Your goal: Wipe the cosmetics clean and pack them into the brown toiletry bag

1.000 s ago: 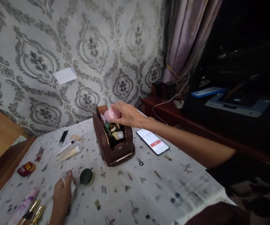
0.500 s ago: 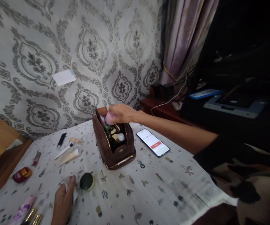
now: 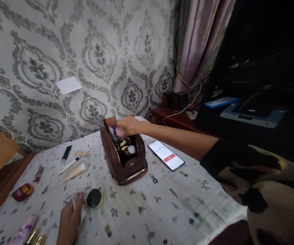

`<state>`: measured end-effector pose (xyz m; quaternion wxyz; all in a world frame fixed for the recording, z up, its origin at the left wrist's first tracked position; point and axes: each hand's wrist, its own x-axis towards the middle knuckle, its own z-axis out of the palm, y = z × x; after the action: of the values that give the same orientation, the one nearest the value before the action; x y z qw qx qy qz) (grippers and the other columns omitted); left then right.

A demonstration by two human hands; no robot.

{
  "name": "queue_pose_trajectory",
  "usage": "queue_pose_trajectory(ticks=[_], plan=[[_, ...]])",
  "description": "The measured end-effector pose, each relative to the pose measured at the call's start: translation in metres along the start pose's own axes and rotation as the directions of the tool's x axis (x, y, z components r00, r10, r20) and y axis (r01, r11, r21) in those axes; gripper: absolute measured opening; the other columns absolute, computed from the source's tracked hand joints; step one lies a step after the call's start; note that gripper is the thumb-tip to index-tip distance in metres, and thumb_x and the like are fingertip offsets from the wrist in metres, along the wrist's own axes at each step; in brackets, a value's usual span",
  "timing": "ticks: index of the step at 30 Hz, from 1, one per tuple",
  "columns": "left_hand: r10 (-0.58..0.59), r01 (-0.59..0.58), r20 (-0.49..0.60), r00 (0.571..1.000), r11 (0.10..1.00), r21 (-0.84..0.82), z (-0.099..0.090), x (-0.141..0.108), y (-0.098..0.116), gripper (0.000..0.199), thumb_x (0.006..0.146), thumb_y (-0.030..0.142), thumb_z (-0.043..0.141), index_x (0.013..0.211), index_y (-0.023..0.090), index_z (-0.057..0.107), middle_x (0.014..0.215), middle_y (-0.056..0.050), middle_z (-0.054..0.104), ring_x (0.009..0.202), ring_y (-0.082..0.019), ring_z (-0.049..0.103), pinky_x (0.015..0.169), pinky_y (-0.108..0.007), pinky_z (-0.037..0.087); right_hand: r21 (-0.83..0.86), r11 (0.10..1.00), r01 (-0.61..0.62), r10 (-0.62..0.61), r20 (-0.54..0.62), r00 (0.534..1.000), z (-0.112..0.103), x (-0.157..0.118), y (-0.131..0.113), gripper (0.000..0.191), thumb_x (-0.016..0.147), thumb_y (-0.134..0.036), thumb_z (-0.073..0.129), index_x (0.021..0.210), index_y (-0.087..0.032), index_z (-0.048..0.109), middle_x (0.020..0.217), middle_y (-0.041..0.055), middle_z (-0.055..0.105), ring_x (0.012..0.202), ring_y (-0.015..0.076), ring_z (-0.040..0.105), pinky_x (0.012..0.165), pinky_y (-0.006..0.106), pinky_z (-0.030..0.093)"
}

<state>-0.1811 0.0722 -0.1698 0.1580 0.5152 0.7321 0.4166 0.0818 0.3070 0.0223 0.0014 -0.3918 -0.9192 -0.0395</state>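
Observation:
A brown toiletry bag (image 3: 109,158) stands unzipped on the patterned cloth, with several bottles in it, one with a white cap (image 3: 131,149) and one with a green top (image 3: 115,139). My right hand (image 3: 129,126) reaches over its far end, its fingers closed round a smooth pink item (image 3: 120,132) whose kind I cannot make out. At the lower left my left hand (image 3: 69,217) rests on the cloth, closed on something whitish and crumpled (image 3: 83,211), mostly hidden by the hand. Just right of it is a jar with a dark green lid (image 3: 94,198).
Right of the bag lies a lit phone (image 3: 166,155). To the left are a beige tube (image 3: 75,170), a white pen-like stick (image 3: 68,166), a black tube (image 3: 66,154), a red jar (image 3: 23,192), a pink tube (image 3: 24,231) and gold-capped items (image 3: 31,237). The patterned wall (image 3: 98,51) rises behind.
My right hand has lowered slightly with the pink item, deeper into the bag's far end. My left hand has stayed nearly still.

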Motion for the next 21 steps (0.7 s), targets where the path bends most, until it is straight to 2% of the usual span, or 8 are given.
queue_pose_trajectory(ticks=[7, 11, 13, 16, 21], plan=[[0.012, -0.012, -0.011, 1.0, 1.0, -0.016, 0.003, -0.002, 0.006, 0.052, 0.085, 0.066, 0.052, 0.057, 0.023, 0.037, 0.055, 0.003, 0.04, 0.054, -0.015, 0.038, 0.053, -0.028, 0.037, -0.024, 0.997, 0.078, -0.077, 0.068, 0.995, 0.003, 0.008, 0.0, 0.033, 0.094, -0.03, 0.052, 0.111, -0.011, 0.073, 0.112, 0.0168, 0.073, 0.103, 0.0277, 0.068, 0.076, 0.031, 0.044], [0.033, -0.034, -0.042, 0.999, 0.999, -0.011, 0.005, -0.003, 0.011, 0.052, 0.084, 0.065, 0.052, 0.057, 0.023, 0.037, 0.055, 0.003, 0.041, 0.055, -0.015, 0.039, 0.055, -0.027, 0.039, -0.009, 0.992, 0.13, -0.128, 0.114, 0.985, 0.008, 0.014, 0.003, 0.037, 0.085, -0.03, 0.066, 0.119, -0.014, 0.069, 0.114, 0.0132, 0.073, 0.102, 0.0257, 0.068, 0.069, 0.027, 0.042], [0.035, -0.035, -0.023, 0.999, 0.999, -0.005, 0.005, -0.003, 0.011, 0.051, 0.084, 0.064, 0.052, 0.057, 0.023, 0.037, 0.055, 0.003, 0.041, 0.055, -0.015, 0.039, 0.054, -0.027, 0.039, -0.005, 0.988, 0.152, -0.15, 0.132, 0.98, 0.011, 0.017, 0.004, 0.04, 0.081, -0.027, 0.071, 0.119, -0.015, 0.069, 0.114, 0.0126, 0.073, 0.101, 0.0255, 0.068, 0.068, 0.027, 0.041], [0.036, -0.036, 0.008, 0.999, 0.999, 0.009, 0.005, -0.003, 0.011, 0.051, 0.083, 0.063, 0.054, 0.057, 0.023, 0.036, 0.055, 0.003, 0.041, 0.054, -0.014, 0.038, 0.051, -0.026, 0.037, -0.008, 0.986, 0.165, -0.162, 0.138, 0.977, 0.018, 0.02, 0.002, 0.037, 0.081, -0.025, 0.069, 0.116, -0.013, 0.07, 0.115, 0.0142, 0.072, 0.101, 0.0263, 0.068, 0.07, 0.028, 0.042], [0.061, -0.061, -0.012, 0.998, 0.998, -0.016, 0.006, -0.005, 0.016, 0.049, 0.086, 0.061, 0.052, 0.059, 0.023, 0.038, 0.056, 0.004, 0.042, 0.055, -0.014, 0.04, 0.053, -0.025, 0.038, -0.026, 0.984, 0.176, -0.171, 0.127, 0.977, 0.029, 0.025, 0.001, 0.034, 0.085, -0.02, 0.064, 0.117, -0.011, 0.069, 0.118, 0.0171, 0.071, 0.106, 0.0268, 0.066, 0.075, 0.029, 0.042]])
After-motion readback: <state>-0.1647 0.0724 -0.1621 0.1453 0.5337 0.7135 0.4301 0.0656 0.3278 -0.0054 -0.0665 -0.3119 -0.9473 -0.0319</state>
